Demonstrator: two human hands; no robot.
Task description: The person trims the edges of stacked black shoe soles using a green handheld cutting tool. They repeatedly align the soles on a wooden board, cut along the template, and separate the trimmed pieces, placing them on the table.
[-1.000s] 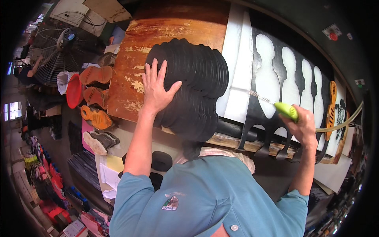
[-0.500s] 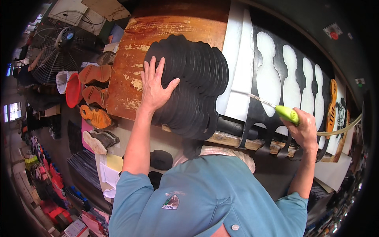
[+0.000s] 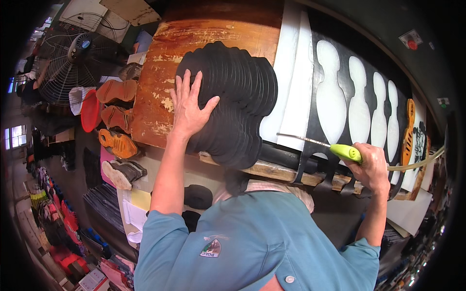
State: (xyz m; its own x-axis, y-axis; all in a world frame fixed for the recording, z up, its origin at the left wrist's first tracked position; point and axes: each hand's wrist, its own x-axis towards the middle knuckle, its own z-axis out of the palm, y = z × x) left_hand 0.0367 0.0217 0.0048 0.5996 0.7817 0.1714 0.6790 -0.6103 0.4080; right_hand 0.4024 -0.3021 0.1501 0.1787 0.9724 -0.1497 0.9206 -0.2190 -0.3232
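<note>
Indoors, a person in a teal shirt [image 3: 233, 233] works at a bench [image 3: 155, 106] with a worn, brown top. The left hand [image 3: 191, 114], spread palm-down, rests on the left side of a thick stack of black, sole-shaped pieces [image 3: 238, 92]. The stack lies fanned across the bench, its pieces overlapping from left to right, its near end reaching past the front edge. The right hand [image 3: 373, 167] is wrapped around a green-handled tool [image 3: 345, 153], whose slender metal shaft points left over white sheets [image 3: 296, 97], its tip near the stack but apart from it. Whether that tip touches the sheets cannot be told. A pale hose [image 3: 422, 165] runs off to the right from behind the same hand. Beyond the tool, four white sole shapes [image 3: 331, 106] stand out against a black panel [image 3: 342, 80]. Farther right is an orange slotted template [image 3: 407, 128]. At far left, a wire-guarded fan [image 3: 80, 48] stands beyond orange-brown soles [image 3: 116, 91], with a red, rounded object [image 3: 91, 111] just beside them.
</note>
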